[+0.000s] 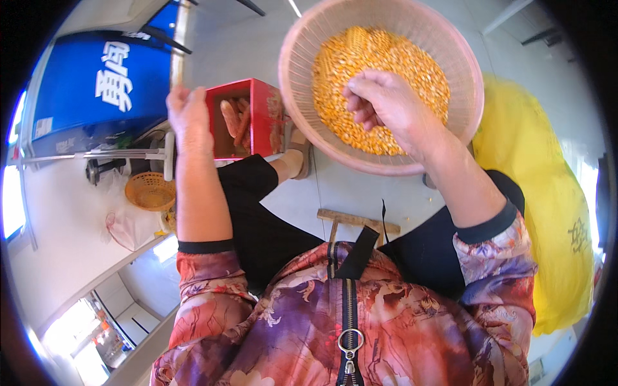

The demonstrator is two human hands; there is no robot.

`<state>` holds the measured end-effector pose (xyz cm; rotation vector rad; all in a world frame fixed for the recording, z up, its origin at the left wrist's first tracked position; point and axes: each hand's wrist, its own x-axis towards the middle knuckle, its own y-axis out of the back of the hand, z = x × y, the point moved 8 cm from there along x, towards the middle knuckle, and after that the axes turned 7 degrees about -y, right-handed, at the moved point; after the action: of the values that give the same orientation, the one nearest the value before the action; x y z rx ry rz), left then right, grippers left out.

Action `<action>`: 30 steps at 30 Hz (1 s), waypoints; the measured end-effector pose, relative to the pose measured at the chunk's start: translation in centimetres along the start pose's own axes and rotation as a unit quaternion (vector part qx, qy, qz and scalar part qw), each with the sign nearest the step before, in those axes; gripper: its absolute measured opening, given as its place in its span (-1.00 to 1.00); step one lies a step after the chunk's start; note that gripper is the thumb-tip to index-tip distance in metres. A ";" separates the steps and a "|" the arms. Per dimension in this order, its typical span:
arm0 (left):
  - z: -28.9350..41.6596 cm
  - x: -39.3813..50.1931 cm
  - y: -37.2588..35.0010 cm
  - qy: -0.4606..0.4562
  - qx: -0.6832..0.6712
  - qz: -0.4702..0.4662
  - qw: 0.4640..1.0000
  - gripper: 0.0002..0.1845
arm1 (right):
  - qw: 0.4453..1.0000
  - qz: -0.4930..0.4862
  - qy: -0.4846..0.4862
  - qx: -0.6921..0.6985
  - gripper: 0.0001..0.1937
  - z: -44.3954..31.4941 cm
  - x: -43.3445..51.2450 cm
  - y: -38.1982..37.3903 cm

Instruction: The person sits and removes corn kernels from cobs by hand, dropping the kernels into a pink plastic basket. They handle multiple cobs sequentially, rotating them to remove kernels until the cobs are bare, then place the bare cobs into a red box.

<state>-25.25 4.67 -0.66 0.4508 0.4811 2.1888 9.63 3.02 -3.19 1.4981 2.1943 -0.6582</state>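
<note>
In front of me stands a pink plastic basket holding loose yellow corn kernels. At its far side, ears of corn with kernels in rows lie among the loose grains. My right hand hangs over the kernels with its fingers curled; the inside of the palm is hidden. To the left, my left hand is raised beside the rim of a red box, its fingers bent, and I cannot see whether anything is in it. Inside that box lie several reddish, bare corn cobs.
A large yellow bag fills the right side. Close to my legs stands a wooden stool. Left are a blue panel bearing writing, an orange-brown basket and plastic bags on a white surface.
</note>
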 end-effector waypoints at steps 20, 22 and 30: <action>9.8 -8.5 -8.2 -0.112 -0.123 -0.346 0.923 -0.63 | 0.984 0.107 0.029 0.142 -0.82 -1.6 -4.4 8.3; 10.4 -9.0 -9.0 -0.116 -0.134 -0.370 0.912 -0.64 | 0.981 0.078 0.108 0.138 -0.82 -3.7 -5.9 9.2; 11.7 -11.5 -13.8 -0.100 -0.160 -0.434 0.881 -0.62 | 0.885 0.224 0.289 0.290 -0.80 -1.7 -16.5 21.2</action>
<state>-3.87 5.78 0.98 0.2061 0.1400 1.2920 35.08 -1.71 4.26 2.7074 1.9663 -0.8236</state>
